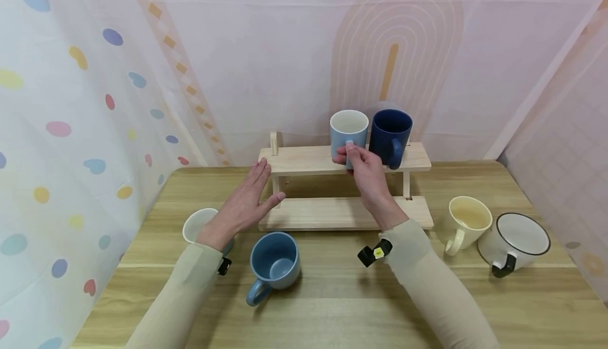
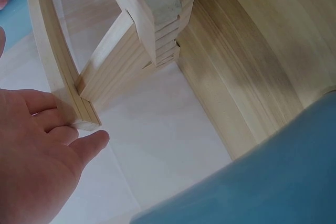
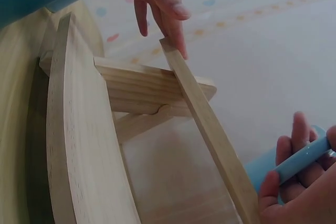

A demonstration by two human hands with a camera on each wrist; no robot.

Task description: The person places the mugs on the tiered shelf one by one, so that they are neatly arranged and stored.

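I count six mugs, one two-tier wooden rack [image 1: 313,216] and two hands on my feed. The right hand [image 1: 372,177] pinches the handle of the light-blue mug [image 1: 338,139], which sits right of centre in the upper half of the frame, at the rack's upper board [image 1: 301,161]; I can't tell whether its base rests fully on the wood. One navy mug [image 1: 382,140] stands on the same board, just to its right. I see the left hand [image 1: 244,198] with fingers straight and thumb spread, touching that board's left end.

The other four are on the counter [image 1: 337,312]: a blue mug [image 1: 276,262] at lower left of centre, a white-lined mug [image 1: 197,223] partly hidden by the left hand, and, at the right, a cream mug [image 1: 467,225] beside a black-rimmed white mug [image 1: 518,246] near the right edge.

For moving, I have bare board left of the light-blue mug, only a narrow gap to the navy one, and a short strip of wood past that. Behind the rack hangs a patterned cloth [image 1: 266,48].
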